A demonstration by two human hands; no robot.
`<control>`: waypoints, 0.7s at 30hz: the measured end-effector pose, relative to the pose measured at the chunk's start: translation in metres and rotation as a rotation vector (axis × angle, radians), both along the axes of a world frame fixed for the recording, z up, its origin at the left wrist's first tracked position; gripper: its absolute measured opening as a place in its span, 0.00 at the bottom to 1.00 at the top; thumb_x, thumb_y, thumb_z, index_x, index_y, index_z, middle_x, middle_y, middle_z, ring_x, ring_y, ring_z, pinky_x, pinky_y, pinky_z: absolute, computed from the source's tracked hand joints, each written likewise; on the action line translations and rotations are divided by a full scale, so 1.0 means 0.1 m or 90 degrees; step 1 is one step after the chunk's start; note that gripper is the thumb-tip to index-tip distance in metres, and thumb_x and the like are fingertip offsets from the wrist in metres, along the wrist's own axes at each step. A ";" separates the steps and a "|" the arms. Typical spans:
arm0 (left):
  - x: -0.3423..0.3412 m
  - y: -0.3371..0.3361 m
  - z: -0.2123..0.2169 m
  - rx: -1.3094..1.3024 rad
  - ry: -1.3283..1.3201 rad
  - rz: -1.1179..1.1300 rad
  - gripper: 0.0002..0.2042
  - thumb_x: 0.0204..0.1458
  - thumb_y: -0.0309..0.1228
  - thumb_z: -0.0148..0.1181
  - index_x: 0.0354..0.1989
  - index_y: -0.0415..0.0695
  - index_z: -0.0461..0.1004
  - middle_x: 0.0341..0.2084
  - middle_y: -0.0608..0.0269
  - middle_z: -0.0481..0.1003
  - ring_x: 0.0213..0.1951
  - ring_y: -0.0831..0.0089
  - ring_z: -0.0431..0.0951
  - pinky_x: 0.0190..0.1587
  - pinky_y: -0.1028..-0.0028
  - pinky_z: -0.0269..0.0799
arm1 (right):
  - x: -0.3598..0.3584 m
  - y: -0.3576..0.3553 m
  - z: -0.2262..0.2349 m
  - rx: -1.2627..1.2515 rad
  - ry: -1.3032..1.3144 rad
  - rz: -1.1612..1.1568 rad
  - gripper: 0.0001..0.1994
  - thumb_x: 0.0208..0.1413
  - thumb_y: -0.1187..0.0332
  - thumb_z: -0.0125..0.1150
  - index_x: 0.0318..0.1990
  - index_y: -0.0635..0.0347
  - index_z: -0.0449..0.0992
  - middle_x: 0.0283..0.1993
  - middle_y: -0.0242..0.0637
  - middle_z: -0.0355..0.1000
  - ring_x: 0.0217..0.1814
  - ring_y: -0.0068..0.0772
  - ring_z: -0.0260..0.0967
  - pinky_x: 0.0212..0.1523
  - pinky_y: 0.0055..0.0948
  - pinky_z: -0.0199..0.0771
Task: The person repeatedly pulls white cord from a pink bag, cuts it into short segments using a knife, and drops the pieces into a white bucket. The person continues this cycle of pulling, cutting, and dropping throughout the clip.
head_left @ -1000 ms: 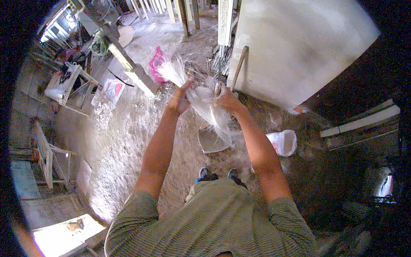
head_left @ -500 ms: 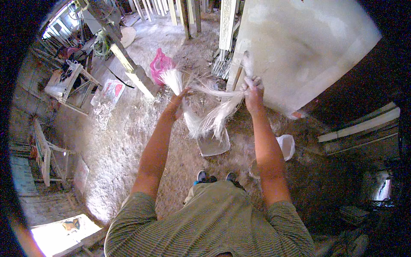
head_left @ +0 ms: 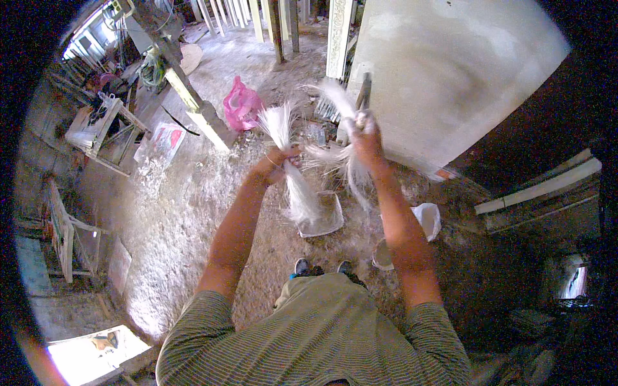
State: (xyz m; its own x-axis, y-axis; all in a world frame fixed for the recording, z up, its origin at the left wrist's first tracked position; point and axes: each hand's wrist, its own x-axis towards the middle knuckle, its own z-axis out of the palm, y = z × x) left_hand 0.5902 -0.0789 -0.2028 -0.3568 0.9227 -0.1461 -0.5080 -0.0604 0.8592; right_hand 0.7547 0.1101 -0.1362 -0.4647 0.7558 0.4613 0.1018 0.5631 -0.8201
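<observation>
My left hand (head_left: 275, 165) is closed around the middle of a bundle of white fibres (head_left: 279, 127). The bundle's upper end fans out above my fist, and its lower strands droop toward a shallow squarish tray (head_left: 331, 225) on the floor. My right hand (head_left: 367, 143), a little blurred, grips a second bunch of white fibres (head_left: 338, 98). One end of that bunch sticks up to the left, while loose strands trail below the hand and over toward the left bundle. Whether the strands of the two bunches touch cannot be made out.
A large pale board (head_left: 463, 83) leans at the far right. Beyond my left hand, a pink plastic bag (head_left: 242, 106) lies by a wooden post (head_left: 206, 119). A white container (head_left: 427, 220) stands beside my right forearm. Wooden frames (head_left: 96, 132) stand at the left.
My right hand has moved left, closer to my left hand. Strands that stretched between the hands now hang mostly apart. The left bundle has turned more upright.
</observation>
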 end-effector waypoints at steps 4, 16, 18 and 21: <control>0.10 0.17 -0.10 -0.056 -0.204 0.002 0.15 0.54 0.43 0.59 0.36 0.45 0.66 0.22 0.63 0.70 0.25 0.67 0.73 0.33 0.65 0.75 | -0.13 -0.34 -0.12 0.063 -0.026 0.028 0.16 0.53 0.65 0.61 0.42 0.66 0.66 0.30 0.47 0.69 0.30 0.45 0.68 0.33 0.38 0.68; 0.44 0.06 -0.17 0.159 -0.158 0.031 0.29 0.52 0.53 0.55 0.53 0.41 0.65 0.45 0.61 0.71 0.51 0.64 0.69 0.56 0.65 0.63 | -0.13 -1.04 -0.39 0.167 -0.089 0.173 0.24 0.43 0.75 0.62 0.50 0.67 0.63 0.44 0.55 0.66 0.48 0.58 0.64 0.48 0.47 0.65; 0.47 0.05 -0.11 0.193 -0.045 0.008 0.28 0.55 0.50 0.53 0.57 0.41 0.63 0.51 0.61 0.69 0.56 0.63 0.65 0.61 0.64 0.57 | -0.16 -1.13 -0.43 0.211 0.041 0.159 0.24 0.43 0.76 0.61 0.51 0.66 0.63 0.45 0.55 0.66 0.48 0.58 0.63 0.49 0.46 0.64; 0.40 0.07 -0.03 0.095 -0.044 0.036 0.22 0.57 0.47 0.51 0.55 0.48 0.64 0.50 0.65 0.69 0.52 0.66 0.68 0.58 0.64 0.60 | -0.16 -1.18 -0.49 0.262 0.064 0.141 0.25 0.45 0.76 0.61 0.54 0.65 0.62 0.49 0.55 0.65 0.54 0.57 0.61 0.51 0.46 0.64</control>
